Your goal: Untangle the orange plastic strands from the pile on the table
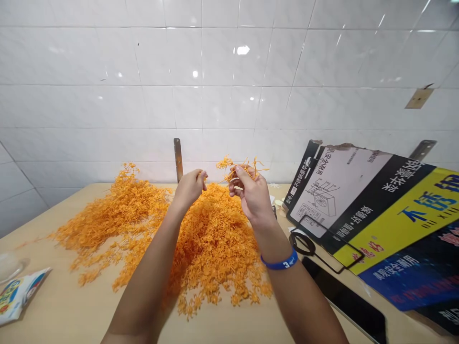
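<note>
My right hand (pixel 255 196) grips a small bunch of orange plastic flower sprigs (pixel 225 163) between thumb and fingers. Thin orange stems poke out above and beside those fingers. My left hand (pixel 191 187) is raised a short way to the left, thumb and fingers pinched together; whatever is in the pinch is too small or hidden to make out. Below both hands spreads a big heap of orange plastic flower sprigs (pixel 218 239). A second mound of the same sprigs (pixel 118 210) lies to the left and merges with it.
On the right a large printed cardboard box (pixel 358 210) leans by the tiled wall (pixel 229 105). In front of it are a black cable (pixel 304 243) and a phone (pixel 347 298). A white packet (pixel 21 294) lies at the table's (pixel 82 315) left edge.
</note>
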Tool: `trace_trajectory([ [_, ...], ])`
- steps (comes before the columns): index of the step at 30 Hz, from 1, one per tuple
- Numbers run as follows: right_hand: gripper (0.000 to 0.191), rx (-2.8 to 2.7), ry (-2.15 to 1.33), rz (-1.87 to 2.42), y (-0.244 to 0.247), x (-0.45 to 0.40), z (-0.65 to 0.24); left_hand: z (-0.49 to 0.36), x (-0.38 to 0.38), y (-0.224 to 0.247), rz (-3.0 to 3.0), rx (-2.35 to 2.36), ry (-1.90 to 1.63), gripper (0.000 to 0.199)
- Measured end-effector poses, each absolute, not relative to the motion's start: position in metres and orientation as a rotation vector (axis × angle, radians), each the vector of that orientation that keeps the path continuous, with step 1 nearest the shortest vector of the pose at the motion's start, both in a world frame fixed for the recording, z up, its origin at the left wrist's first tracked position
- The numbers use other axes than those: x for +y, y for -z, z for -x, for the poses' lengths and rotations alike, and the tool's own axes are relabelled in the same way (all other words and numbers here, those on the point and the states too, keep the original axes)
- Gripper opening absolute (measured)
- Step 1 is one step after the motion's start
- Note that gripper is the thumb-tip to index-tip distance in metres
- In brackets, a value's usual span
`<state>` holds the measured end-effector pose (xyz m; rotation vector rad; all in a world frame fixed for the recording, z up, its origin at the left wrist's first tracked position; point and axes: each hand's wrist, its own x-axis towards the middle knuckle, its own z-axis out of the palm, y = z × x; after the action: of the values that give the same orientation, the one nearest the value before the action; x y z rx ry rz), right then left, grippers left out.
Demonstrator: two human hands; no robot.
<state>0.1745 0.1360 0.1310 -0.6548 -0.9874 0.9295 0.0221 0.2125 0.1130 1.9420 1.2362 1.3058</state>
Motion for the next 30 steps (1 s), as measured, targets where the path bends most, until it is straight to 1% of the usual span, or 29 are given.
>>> trace_trajectory([
  [2, 0.026, -0.977, -0.942, 0.660, -0.132, 0.136, -0.175, -0.020, 0.220, -0.105, -1.924, 1.254, -1.222, 0.013],
  [3, 0.026, -0.971, -0.950, 0.664, -0.132, 0.136, -0.175, -0.018, 0.223, -0.101, -1.915, 1.248, -1.193, 0.013],
  [6, 0.026, -0.959, -0.975, 0.671, -0.132, 0.136, -0.175, -0.017, 0.228, -0.095, -1.904, 1.195, -1.173, 0.024],
  [9, 0.025, -0.960, -0.991, 0.645, -0.132, 0.135, -0.174, -0.022, 0.227, -0.099, -1.890, 1.101, -1.242, 0.020],
  [10, 0.024, -0.961, -1.000, 0.627, -0.131, 0.135, -0.174, -0.024, 0.223, -0.102, -1.871, 1.053, -1.265, 0.022],
  [12, 0.023, -0.954, -1.028, 0.594, -0.131, 0.133, -0.172, -0.030, 0.213, -0.111, -1.789, 0.847, -1.260, 0.042],
  [14, 0.022, -0.950, -1.084, 0.579, -0.131, 0.131, -0.169, -0.035, 0.198, -0.120, -1.697, 0.550, -1.177, 0.061],
  [16, 0.021, -0.956, -1.162, 0.567, -0.131, 0.128, -0.165, -0.037, 0.182, -0.128, -1.650, 0.329, -1.077, 0.069],
  [19, 0.020, -0.996, -1.301, 0.540, -0.131, 0.123, -0.160, -0.038, 0.165, -0.137, -1.597, 0.215, -1.014, 0.074],
  [21, 0.019, -1.036, -1.351, 0.538, -0.130, 0.120, -0.158, -0.038, 0.159, -0.140, -1.534, 0.157, -1.034, 0.069],
  [22, 0.018, -1.072, -1.352, 0.543, -0.130, 0.118, -0.158, -0.037, 0.157, -0.141, -1.510, 0.148, -1.069, 0.062],
  [25, 0.011, -1.283, -1.275, 0.586, -0.130, 0.115, -0.160, -0.034, 0.153, -0.145, -1.478, 0.236, -1.210, 0.031],
  [26, 0.010, -1.383, -1.224, 0.611, -0.130, 0.114, -0.161, -0.032, 0.151, -0.146, -1.478, 0.273, -1.237, 0.025],
  [29, 0.004, -1.613, -1.020, 0.657, -0.130, 0.115, -0.163, -0.028, 0.146, -0.151, -1.546, 0.306, -1.217, 0.026],
  [30, 0.011, -1.652, -0.945, 0.648, -0.130, 0.115, -0.163, -0.027, 0.145, -0.151, -1.580, 0.303, -1.186, 0.027],
])
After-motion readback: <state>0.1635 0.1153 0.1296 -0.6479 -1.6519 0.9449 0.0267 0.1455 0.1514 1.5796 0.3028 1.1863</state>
